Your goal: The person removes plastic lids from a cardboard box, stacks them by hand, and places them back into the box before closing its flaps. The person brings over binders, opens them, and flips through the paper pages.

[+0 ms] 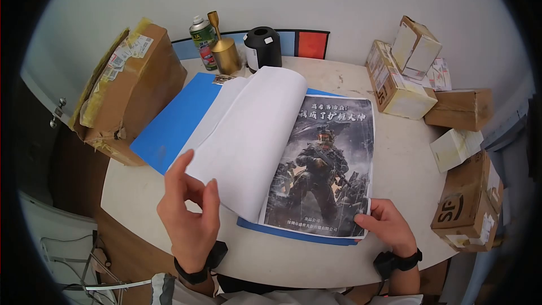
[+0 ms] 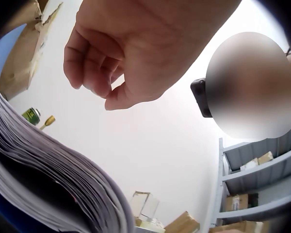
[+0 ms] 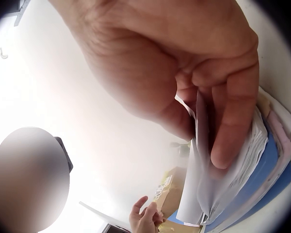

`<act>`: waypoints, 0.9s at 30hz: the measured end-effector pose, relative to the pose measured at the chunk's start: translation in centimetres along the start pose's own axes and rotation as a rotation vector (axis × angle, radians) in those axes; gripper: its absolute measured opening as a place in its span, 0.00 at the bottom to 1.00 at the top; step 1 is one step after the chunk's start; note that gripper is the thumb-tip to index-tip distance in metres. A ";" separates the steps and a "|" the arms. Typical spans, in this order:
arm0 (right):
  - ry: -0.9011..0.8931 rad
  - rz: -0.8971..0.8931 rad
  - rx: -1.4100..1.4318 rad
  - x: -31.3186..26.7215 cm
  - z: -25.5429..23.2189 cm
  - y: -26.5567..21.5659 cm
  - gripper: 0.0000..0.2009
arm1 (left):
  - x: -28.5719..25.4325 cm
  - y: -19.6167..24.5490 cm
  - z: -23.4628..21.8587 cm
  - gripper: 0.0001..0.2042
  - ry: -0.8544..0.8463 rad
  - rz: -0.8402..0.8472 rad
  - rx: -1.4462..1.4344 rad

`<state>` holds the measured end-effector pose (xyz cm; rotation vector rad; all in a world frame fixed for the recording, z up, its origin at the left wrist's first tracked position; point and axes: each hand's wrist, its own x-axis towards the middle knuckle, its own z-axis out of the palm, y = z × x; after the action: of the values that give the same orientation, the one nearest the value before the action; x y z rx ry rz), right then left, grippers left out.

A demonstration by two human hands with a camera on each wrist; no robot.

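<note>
Left hand [image 1: 191,214]: hovering, fingers bending loosely, thumb standing apart
Right hand [image 1: 389,227]: fingers pinching printed sheet [image 1: 322,164]
White pages [image 1: 248,135]: curving smoothly
Blue folder [image 1: 175,114]: lying flat underneath

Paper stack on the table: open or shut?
Open: turned white pages curl over to the left, exposing the printed soldier page; the right hand holds its edge.
</note>
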<state>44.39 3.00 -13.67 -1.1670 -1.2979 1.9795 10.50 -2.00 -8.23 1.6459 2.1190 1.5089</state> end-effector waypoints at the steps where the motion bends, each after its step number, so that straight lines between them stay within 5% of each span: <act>1: 0.007 0.001 -0.005 0.0 0.0 0.0 0.11 | -0.3 0.7 0.3 0.22 -0.171 0.204 -0.069; 3: 0.014 0.001 -0.018 0.0 -0.1 0.1 0.11 | 0.2 2.1 1.4 0.19 -0.568 0.494 0.032; 5: 0.015 0.014 -0.023 0.0 -0.2 0.3 0.12 | -0.6 2.6 3.3 0.28 -0.794 0.661 0.066; 10: 0.030 0.019 -0.009 -0.2 0.5 -0.4 0.11 | -3.2 2.2 6.9 0.35 -0.788 0.723 0.099; 27: 0.114 -0.151 -0.109 0.3 0.7 0.7 0.10 | -4.3 2.0 7.7 0.42 -0.695 0.771 0.111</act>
<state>43.72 2.60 -14.34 -1.1768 -1.4066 1.7288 18.10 -0.46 -12.88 2.6873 1.2665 0.6780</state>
